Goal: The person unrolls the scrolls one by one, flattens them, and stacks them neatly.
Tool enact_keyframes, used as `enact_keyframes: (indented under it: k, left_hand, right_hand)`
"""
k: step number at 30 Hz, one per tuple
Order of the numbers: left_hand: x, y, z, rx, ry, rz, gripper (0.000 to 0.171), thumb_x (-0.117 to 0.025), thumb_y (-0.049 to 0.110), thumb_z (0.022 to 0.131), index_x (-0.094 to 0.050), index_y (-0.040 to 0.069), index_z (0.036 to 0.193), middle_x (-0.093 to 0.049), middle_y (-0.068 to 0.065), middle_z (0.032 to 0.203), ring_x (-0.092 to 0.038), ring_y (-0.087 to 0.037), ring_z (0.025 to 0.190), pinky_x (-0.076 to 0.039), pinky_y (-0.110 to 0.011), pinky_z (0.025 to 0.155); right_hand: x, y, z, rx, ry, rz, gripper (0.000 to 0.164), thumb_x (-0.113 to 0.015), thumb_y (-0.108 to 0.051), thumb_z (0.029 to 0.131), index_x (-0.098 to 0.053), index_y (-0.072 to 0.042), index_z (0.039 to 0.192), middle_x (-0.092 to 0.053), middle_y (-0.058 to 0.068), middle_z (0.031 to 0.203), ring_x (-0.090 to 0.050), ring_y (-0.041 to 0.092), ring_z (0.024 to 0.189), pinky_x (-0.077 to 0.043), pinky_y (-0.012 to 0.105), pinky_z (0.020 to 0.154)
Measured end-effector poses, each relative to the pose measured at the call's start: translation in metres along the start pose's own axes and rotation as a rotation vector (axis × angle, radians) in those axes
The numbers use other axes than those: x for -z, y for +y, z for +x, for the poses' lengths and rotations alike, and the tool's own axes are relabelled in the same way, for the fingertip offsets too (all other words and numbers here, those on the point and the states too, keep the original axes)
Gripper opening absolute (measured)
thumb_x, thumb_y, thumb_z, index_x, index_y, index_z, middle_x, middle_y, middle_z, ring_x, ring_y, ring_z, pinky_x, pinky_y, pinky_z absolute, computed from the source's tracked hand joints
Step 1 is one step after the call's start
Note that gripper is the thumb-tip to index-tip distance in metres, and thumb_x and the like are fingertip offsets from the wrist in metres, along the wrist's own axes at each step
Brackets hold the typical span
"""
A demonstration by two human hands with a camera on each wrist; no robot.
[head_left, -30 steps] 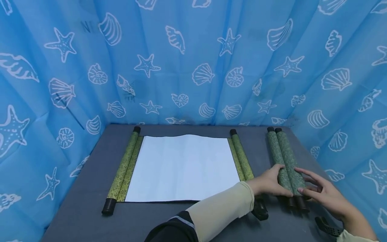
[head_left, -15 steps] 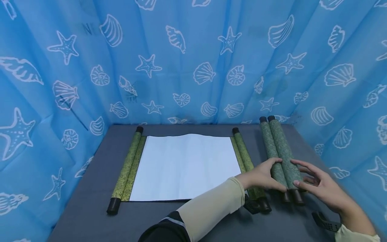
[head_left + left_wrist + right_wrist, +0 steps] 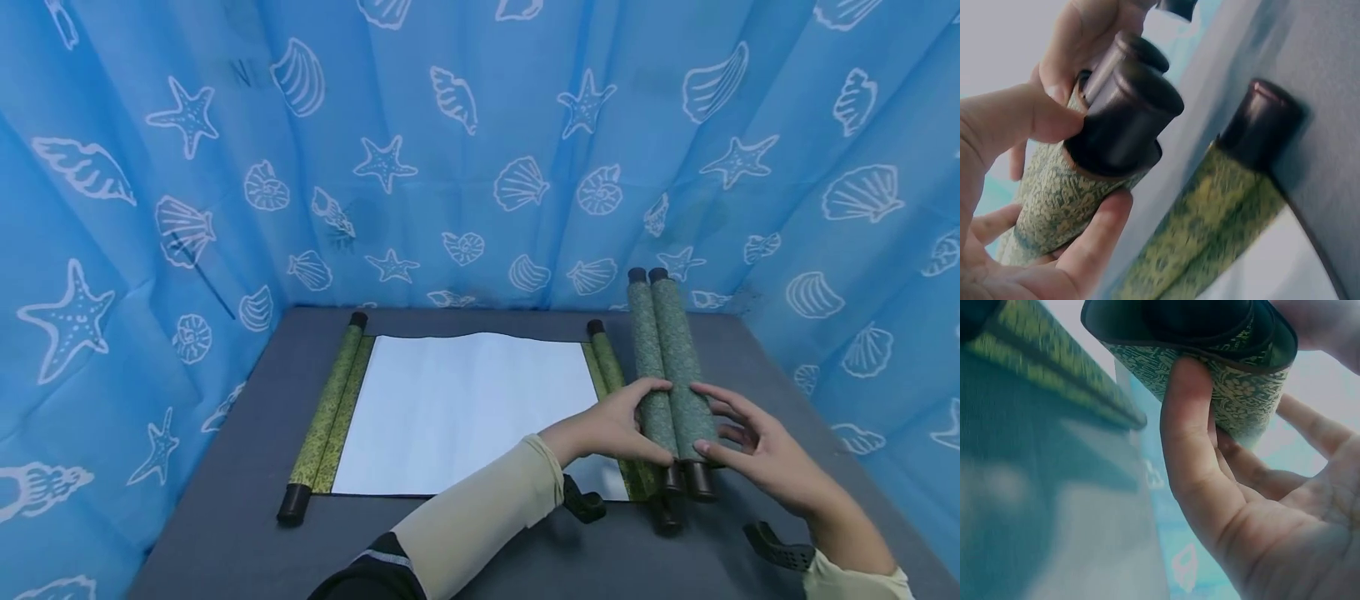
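Note:
A rolled-up green patterned scroll (image 3: pixel 678 375) with two dark-capped rollers side by side is held between both hands near its close end. My left hand (image 3: pixel 611 425) grips its left side, thumb by the caps. My right hand (image 3: pixel 765 446) grips its right side with thumb and fingers. In the left wrist view the dark end knobs (image 3: pixel 1125 112) stick out beyond the rolled cloth, apart from the table. Beneath and to the left lies an unrolled scroll with a white sheet (image 3: pixel 472 417); the held scroll and my left hand overlap its right roller (image 3: pixel 606 362).
The unrolled scroll's left roller (image 3: pixel 326 408) is yellow-green with black caps. Everything lies on a grey table (image 3: pixel 217 500). A blue curtain (image 3: pixel 450 183) with shell and starfish prints hangs behind and along both sides. Black wrist straps (image 3: pixel 780 546) show by the hands.
Both hands have lifted the green scroll from the table's right side and carried it left, toward the unrolled scroll's right roller. The head view has shifted slightly left.

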State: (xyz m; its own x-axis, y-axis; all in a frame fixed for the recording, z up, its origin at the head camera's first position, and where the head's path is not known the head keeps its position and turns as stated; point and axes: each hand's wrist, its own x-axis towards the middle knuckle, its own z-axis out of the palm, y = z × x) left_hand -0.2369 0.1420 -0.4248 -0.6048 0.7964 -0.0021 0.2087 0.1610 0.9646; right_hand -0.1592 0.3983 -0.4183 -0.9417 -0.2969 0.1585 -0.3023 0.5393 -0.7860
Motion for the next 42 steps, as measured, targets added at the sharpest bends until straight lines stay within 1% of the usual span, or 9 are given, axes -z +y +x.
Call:
enact_keyframes:
  k: [3, 9, 16, 23, 26, 31, 32, 38, 42]
  left_hand:
    - [0.008, -0.001, -0.01, 0.007, -0.008, 0.002, 0.088, -0.082, 0.015, 0.093, -0.034, 0.034, 0.165, -0.047, 0.007, 0.153, -0.054, -0.012, 0.065, -0.05, -0.027, 0.062]
    - [0.02, -0.003, -0.027, -0.024, -0.003, 0.033, 0.089, -0.082, 0.014, 0.093, -0.034, 0.031, 0.165, -0.045, 0.005, 0.157, -0.059, -0.011, 0.071, -0.054, -0.026, 0.063]
    - [0.03, -0.006, -0.045, -0.024, 0.024, 0.09, 0.091, -0.084, 0.016, 0.092, -0.033, 0.034, 0.165, -0.044, 0.004, 0.159, -0.063, -0.013, 0.071, -0.057, -0.027, 0.066]
    - [0.041, -0.01, -0.065, -0.041, 0.046, 0.097, 0.094, -0.084, 0.013, 0.09, -0.032, 0.035, 0.165, -0.041, 0.003, 0.161, -0.063, -0.012, 0.084, -0.059, -0.027, 0.071]
    - [0.047, -0.015, -0.075, -0.04, 0.047, 0.057, 0.095, -0.084, 0.011, 0.089, -0.032, 0.038, 0.164, -0.037, 0.005, 0.163, -0.064, -0.013, 0.086, -0.06, -0.029, 0.07]
    - [0.057, -0.023, -0.092, -0.031, 0.066, 0.025, 0.096, -0.085, 0.01, 0.088, -0.033, 0.042, 0.162, -0.033, 0.008, 0.166, -0.067, -0.013, 0.087, -0.061, -0.031, 0.071]
    - [0.059, -0.024, -0.096, -0.029, 0.073, 0.025, 0.095, -0.086, 0.01, 0.088, -0.034, 0.042, 0.162, -0.032, 0.008, 0.167, -0.067, -0.014, 0.086, -0.061, -0.031, 0.071]
    - [0.071, -0.026, -0.116, -0.018, 0.062, -0.04, 0.088, -0.085, 0.004, 0.087, -0.04, 0.035, 0.156, -0.037, 0.003, 0.16, -0.071, -0.018, 0.085, -0.064, -0.035, 0.073]
    - [0.078, -0.03, -0.128, -0.017, 0.063, -0.093, 0.087, -0.084, -0.001, 0.087, -0.041, 0.031, 0.155, -0.045, 0.0, 0.147, -0.072, -0.018, 0.09, -0.066, -0.038, 0.079]
  right_hand:
    - [-0.008, -0.007, 0.005, -0.008, -0.03, 0.02, 0.079, -0.066, -0.001, 0.103, -0.027, -0.017, 0.17, -0.025, -0.002, 0.168, -0.04, -0.017, 0.128, -0.056, 0.017, 0.087]
    - [-0.022, -0.021, 0.016, -0.013, -0.062, 0.001, 0.081, -0.069, -0.007, 0.103, -0.026, -0.022, 0.17, -0.017, 0.025, 0.172, -0.038, 0.035, 0.147, -0.048, 0.009, 0.095]
    - [-0.037, -0.03, 0.029, 0.037, -0.107, 0.046, 0.08, -0.069, -0.007, 0.103, -0.027, -0.019, 0.17, -0.02, 0.025, 0.17, -0.039, -0.011, 0.136, -0.05, 0.013, 0.098]
    - [-0.052, -0.038, 0.043, 0.065, -0.174, 0.082, 0.082, -0.07, -0.006, 0.101, -0.027, -0.018, 0.17, -0.016, 0.029, 0.172, -0.028, 0.063, 0.148, -0.058, 0.039, 0.1]
    - [-0.059, -0.041, 0.049, 0.068, -0.196, 0.12, 0.081, -0.07, -0.004, 0.1, -0.029, -0.016, 0.169, -0.014, 0.03, 0.172, -0.022, 0.072, 0.147, -0.061, 0.045, 0.094]
    - [-0.072, -0.043, 0.061, 0.075, -0.225, 0.172, 0.075, -0.072, -0.002, 0.097, -0.038, -0.014, 0.163, -0.018, 0.029, 0.171, -0.018, 0.073, 0.148, -0.063, 0.043, 0.088]
    - [-0.075, -0.044, 0.063, 0.076, -0.232, 0.183, 0.074, -0.072, -0.001, 0.096, -0.04, -0.013, 0.162, -0.02, 0.029, 0.17, -0.03, 0.071, 0.145, -0.064, 0.044, 0.084]
    - [-0.091, -0.048, 0.078, 0.104, -0.23, 0.22, 0.057, -0.075, -0.003, 0.096, -0.052, -0.009, 0.148, -0.043, 0.024, 0.154, -0.07, 0.02, 0.105, -0.064, 0.04, 0.075]
    - [-0.106, -0.053, 0.09, 0.102, -0.214, 0.215, 0.046, -0.076, -0.008, 0.098, -0.057, -0.008, 0.139, -0.05, 0.026, 0.146, -0.072, 0.017, 0.102, -0.063, 0.038, 0.078]
